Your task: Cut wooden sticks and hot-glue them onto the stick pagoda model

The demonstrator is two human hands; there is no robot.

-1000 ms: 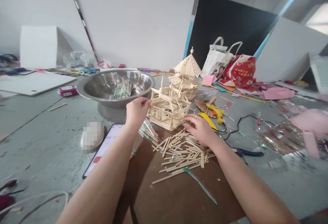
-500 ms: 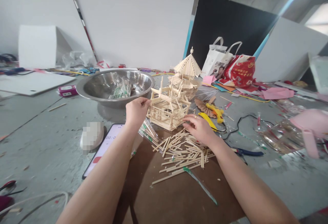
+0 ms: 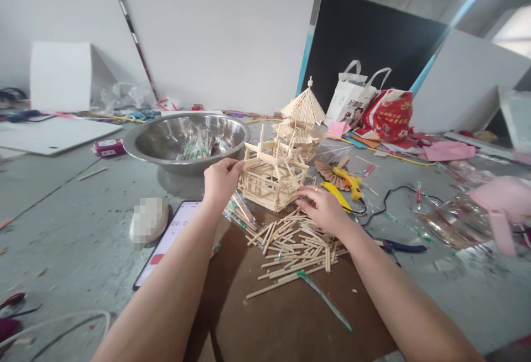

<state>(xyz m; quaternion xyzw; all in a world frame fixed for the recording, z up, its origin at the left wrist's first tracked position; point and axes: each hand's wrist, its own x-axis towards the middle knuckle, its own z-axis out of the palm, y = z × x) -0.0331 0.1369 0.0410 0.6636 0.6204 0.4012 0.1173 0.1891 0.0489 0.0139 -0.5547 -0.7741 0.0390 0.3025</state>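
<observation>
Head view, stick frame: an open, many-sided frame [image 3: 274, 182] of pale sticks stood between the two hands, at the far edge of the brown board [image 3: 286, 323]; its inner joints were lost in the criss-cross.
Left hand: the left hand [image 3: 223, 181] had thumb and forefinger pinching the frame's left corner; the other fingers were mostly hidden behind the knuckles.
Right hand: the right hand [image 3: 323, 207] curved low by the frame's right corner, its fingertips at the frame; I couldn't tell whether they gripped a stick.
Loose sticks: a heap of loose sticks [image 3: 296, 243] lay below the right hand, which covered part of it.
Roofed model: a pagoda-like model [image 3: 306, 108] rose behind, its lower part blocked by the frame.
Phone: the left forearm cut across the phone [image 3: 170, 240], hiding the last digits on its screen.
White object: pixelation blurred the rounded white object [image 3: 141, 229] beside the phone.
Basin: bagged sticks [image 3: 199, 146] sat in the metal basin [image 3: 135, 149], blurred by their shiny wrapping.
Right side: beyond the yellow glue gun [image 3: 352, 184], a pink-lidded container [image 3: 500, 199] ran out of sight at the edge.
</observation>
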